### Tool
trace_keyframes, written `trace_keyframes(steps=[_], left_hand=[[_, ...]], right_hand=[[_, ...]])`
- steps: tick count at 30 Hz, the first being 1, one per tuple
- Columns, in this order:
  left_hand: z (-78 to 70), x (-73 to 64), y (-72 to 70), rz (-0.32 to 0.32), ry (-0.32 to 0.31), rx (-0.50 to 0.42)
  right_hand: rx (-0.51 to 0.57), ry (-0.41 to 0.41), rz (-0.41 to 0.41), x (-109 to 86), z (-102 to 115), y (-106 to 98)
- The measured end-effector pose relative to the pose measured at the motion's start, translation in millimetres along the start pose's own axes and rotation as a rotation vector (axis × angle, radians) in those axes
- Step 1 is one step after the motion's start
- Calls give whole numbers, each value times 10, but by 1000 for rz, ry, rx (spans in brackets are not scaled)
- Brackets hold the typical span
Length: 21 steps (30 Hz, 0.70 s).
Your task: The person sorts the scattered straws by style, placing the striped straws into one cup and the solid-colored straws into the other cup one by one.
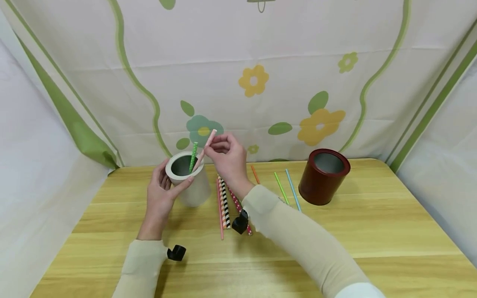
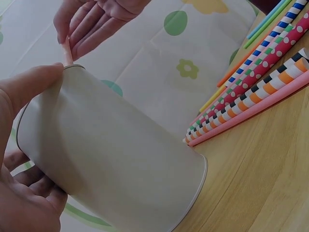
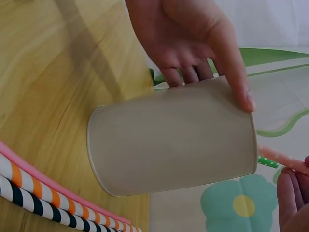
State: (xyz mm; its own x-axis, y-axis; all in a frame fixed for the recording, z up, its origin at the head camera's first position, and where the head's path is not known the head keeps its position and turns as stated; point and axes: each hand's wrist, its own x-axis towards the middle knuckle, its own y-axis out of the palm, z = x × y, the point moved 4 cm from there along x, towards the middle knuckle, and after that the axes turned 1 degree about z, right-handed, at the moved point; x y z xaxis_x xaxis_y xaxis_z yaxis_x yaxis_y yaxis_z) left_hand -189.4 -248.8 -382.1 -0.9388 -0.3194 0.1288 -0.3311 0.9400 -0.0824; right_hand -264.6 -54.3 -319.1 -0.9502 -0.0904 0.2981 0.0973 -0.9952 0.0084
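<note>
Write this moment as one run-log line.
left hand grips white can | right hand pinches pink straw, lower end in can | green straw in white can | red can untouched

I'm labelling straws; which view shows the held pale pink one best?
The head view: the pale pink straw shows above and below the right hand, top included. Both wrist views show only a short stretch between hand and white can.

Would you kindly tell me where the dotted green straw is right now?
In the head view, the dotted green straw sticks out of the white can, left of centre, just left of the pink straw pinched by the right hand.
</note>
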Motion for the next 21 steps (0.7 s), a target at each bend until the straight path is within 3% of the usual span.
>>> trace_keyframes(steps=[8, 21], left_hand=[[9, 0, 15, -9, 1, -17], [12, 5, 25, -2, -9, -10]], right_hand=[[-11, 38, 55, -27, -101, 58], [-86, 4, 84, -66, -139, 98]])
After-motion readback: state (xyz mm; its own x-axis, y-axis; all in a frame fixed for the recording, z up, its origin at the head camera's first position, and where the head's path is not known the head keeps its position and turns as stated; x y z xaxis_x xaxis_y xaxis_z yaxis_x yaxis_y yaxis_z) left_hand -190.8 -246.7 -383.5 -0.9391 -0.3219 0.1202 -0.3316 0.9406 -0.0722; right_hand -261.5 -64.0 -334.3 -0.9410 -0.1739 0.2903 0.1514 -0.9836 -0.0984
